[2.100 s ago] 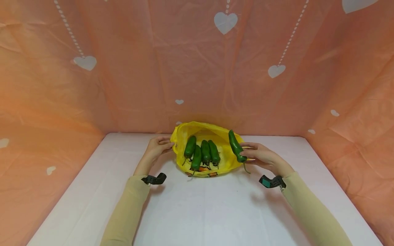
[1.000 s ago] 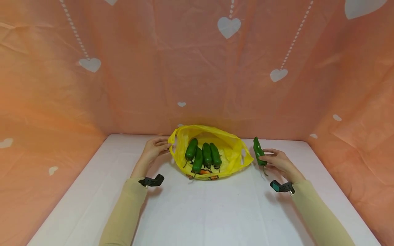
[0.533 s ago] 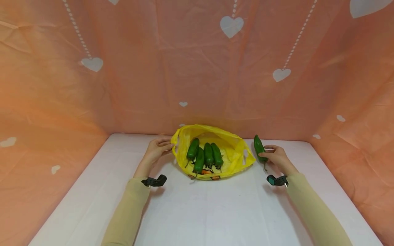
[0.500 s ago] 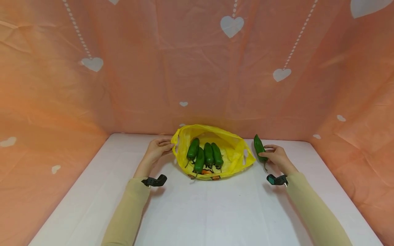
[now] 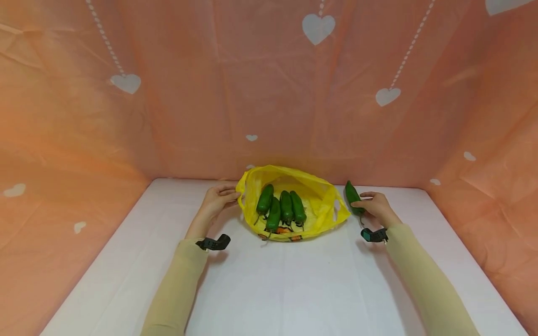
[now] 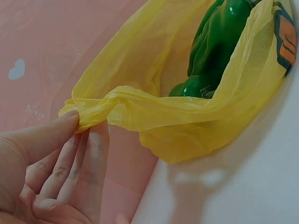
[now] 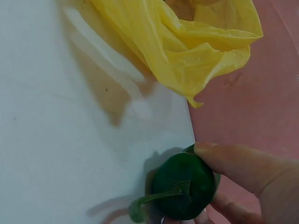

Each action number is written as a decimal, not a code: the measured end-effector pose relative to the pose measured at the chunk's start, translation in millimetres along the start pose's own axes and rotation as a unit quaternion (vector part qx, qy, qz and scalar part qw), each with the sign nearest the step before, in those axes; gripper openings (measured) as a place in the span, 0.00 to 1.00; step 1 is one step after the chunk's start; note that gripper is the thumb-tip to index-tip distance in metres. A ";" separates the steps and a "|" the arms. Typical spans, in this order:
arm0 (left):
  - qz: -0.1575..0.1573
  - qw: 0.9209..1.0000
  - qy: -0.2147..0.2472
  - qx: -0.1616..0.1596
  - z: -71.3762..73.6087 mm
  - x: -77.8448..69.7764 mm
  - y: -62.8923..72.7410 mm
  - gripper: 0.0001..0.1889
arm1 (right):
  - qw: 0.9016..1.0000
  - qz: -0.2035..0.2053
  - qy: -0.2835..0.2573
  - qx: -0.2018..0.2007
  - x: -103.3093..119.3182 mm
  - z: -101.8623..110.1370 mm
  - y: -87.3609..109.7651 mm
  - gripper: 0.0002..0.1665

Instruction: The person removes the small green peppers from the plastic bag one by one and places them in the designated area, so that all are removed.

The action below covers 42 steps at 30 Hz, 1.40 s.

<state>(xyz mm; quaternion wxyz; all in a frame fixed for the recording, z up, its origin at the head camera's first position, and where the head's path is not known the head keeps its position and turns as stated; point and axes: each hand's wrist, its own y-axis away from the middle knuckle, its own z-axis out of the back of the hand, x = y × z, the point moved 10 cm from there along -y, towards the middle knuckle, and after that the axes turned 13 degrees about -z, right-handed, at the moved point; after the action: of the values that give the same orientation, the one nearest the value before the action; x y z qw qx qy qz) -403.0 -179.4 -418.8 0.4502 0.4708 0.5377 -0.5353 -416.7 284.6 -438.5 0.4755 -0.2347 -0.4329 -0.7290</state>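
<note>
A yellow plastic bag (image 5: 321, 212) lies on the table with its mouth facing me. Several green chili peppers (image 5: 273, 215) rest inside it, stems toward the opening. My left hand (image 5: 216, 200) pinches the bag's left handle between thumb and fingers; the left wrist view shows the twisted plastic (image 6: 96, 109) at the fingertips. To the right of the bag, my right hand (image 5: 377, 206) holds another green chili pepper (image 5: 353, 195) between thumb and fingers. In the right wrist view this pepper (image 7: 184, 186) points its curved stem toward the camera, apart from the bag.
A white-covered table (image 5: 286, 289) extends in front of the bag. Behind it and along both sides hangs an orange-pink cloth (image 5: 189, 116) with white hearts, close behind the bag. The bag's right handle (image 5: 342, 213) stands loose, near the held pepper.
My right hand has carried the chili pepper from the bag's right edge out to the right and slightly down. The bag's right handle now spreads outward. My left hand keeps its grip.
</note>
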 end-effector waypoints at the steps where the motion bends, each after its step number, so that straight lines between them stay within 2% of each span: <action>1: 0.000 1.000 0.001 0.001 -0.2 -0.2 0.0 0.19 | 1.000 0.000 0.000 0.000 0.7 0.4 0.0 0.42; 7: 0.003 1.000 0.004 -0.001 -0.6 0.6 -0.7 0.19 | 1.000 -0.013 0.000 0.001 -0.4 1.7 -1.0 0.47; 17: 0.004 1.000 0.003 -0.003 -0.1 3.1 0.7 0.19 | 1.000 -0.021 0.010 0.014 -5.2 -3.8 -2.1 0.43; 26: -0.002 1.000 0.014 -0.004 -0.1 2.4 -1.2 0.19 | 0.999 -0.030 -0.018 0.042 -3.0 -3.3 -1.9 0.39; 36: -0.004 1.000 0.025 0.000 0.1 0.4 -0.2 0.20 | 0.999 -0.024 -0.012 0.033 -3.0 -1.8 -2.9 0.35; 42: -0.002 1.000 0.028 0.000 -1.8 -0.4 -0.5 0.20 | 0.999 -0.036 -0.035 0.018 -6.6 1.0 -2.4 0.34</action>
<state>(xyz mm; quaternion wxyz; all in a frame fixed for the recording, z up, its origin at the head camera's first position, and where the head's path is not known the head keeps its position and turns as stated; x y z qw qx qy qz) -403.4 -177.6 -418.3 0.4344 0.4844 0.5511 -0.5224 -416.0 289.1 -443.9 0.4374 -0.2362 -0.4704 -0.7291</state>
